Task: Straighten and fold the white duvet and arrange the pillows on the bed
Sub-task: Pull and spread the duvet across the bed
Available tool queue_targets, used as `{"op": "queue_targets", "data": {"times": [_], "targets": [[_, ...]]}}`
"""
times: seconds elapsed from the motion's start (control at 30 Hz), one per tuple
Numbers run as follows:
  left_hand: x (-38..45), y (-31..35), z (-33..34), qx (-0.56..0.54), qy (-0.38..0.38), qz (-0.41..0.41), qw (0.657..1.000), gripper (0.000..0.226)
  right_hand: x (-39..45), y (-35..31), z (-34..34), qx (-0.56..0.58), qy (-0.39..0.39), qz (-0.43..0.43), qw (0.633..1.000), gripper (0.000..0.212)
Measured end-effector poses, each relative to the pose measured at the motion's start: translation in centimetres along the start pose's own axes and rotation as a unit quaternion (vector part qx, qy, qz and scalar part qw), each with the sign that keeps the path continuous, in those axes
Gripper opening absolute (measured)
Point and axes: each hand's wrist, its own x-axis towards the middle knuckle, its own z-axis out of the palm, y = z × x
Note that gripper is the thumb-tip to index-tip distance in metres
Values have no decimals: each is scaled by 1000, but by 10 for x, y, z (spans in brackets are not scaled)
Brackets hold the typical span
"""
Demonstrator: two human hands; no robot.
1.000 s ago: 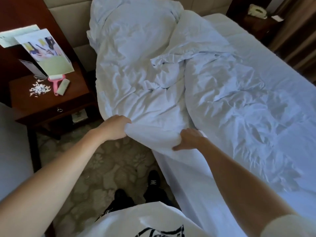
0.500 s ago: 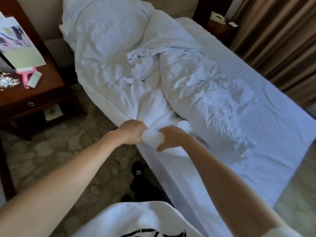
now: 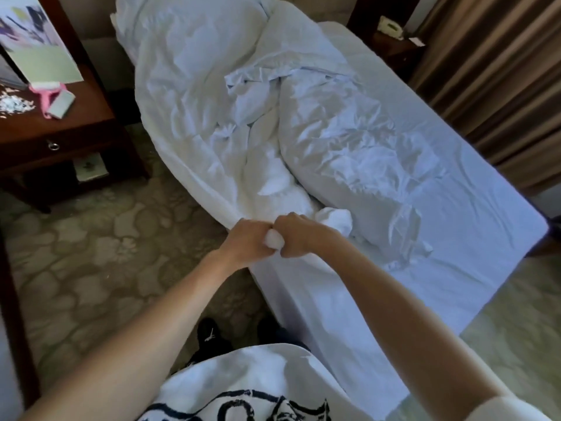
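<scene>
Currently my left hand (image 3: 247, 240) and right hand (image 3: 293, 237) meet at frame centre, each grip pinching one bunched duvet (image 3: 243, 123) corner; the duvet lies crumpled across the bed (image 3: 473, 226).

Both forearms are bare from the wrist back toward the elbow, with no watch, ring or band visible on the left hand (image 3: 247, 241) or the right hand (image 3: 299, 237). At the lower right corner of the frame, the edge of a short white sleeve (image 3: 498, 410) covers the right upper arm. Along the bottom centre, a white T-shirt (image 3: 243, 381) fills the view; it carries a bold dark navy or black outline print (image 3: 252, 405), cut off by the lower edge and not readable. Just above the shirt hem, dark trousers and black shoes (image 3: 209, 332) show; the left shoe bears a small white mark.
</scene>
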Motion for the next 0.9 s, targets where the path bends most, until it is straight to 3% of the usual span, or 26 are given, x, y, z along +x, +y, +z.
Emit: {"op": "queue_targets", "data": {"times": [0.03, 0.1, 0.17, 0.2, 0.27, 0.33, 0.37, 0.43, 0.5, 0.57, 0.63, 0.67, 0.73, 0.8, 0.9], "targets": [[-4, 1, 3, 2, 11, -19, 1000, 10, 2, 8, 7, 11, -14, -15, 1000, 29], [-12, -2, 8, -8, -1, -52, 999, 18, 4, 34, 23, 9, -33, -33, 999, 56], [-19, -5, 12, -74, 2, -100, 992, 16, 2, 73, 36, -16, -34, -22, 999, 86], [-21, -5, 15, -113, 14, -122, 986, 15, 0, 93, 43, -21, -25, -8, 999, 88], [-23, 1, 21, -183, 60, -147, 970, 16, -6, 125, 56, -22, 6, 11, 1000, 74], [-20, 11, 28, -175, 98, -157, 967, 10, -12, 145, 68, -7, 45, 19, 999, 56], [-18, 17, 31, -123, 100, -163, 974, 6, -18, 150, 71, 13, 49, 10, 999, 51], [-13, 37, 45, 47, 73, -156, 984, 25, -35, 148, 71, 81, -5, -25, 996, 39], [-6, 72, 65, 108, 53, -97, 988, 39, -58, 135, 65, 106, -69, -87, 988, 25], [-1, 111, 89, 24, 45, -58, 997, 31, -74, 124, 60, 99, -40, -150, 983, 22], [1, 129, 100, -81, 54, -108, 989, 6, -82, 126, 55, 103, -1, -171, 980, 11], [-2, 129, 101, -118, 64, -139, 981, 13, -85, 135, 53, 96, 14, -171, 981, 14], [-14, 124, 101, -192, 85, -165, 964, 22, -88, 164, 57, 40, 21, -147, 988, 42], [-31, 126, 101, -257, 111, -193, 941, 14, -91, 192, 73, -23, 38, -98, 994, 67], [-49, 125, 113, -226, 139, -244, 933, 5, -99, 207, 110, 25, 79, -25, 996, 64]]}}
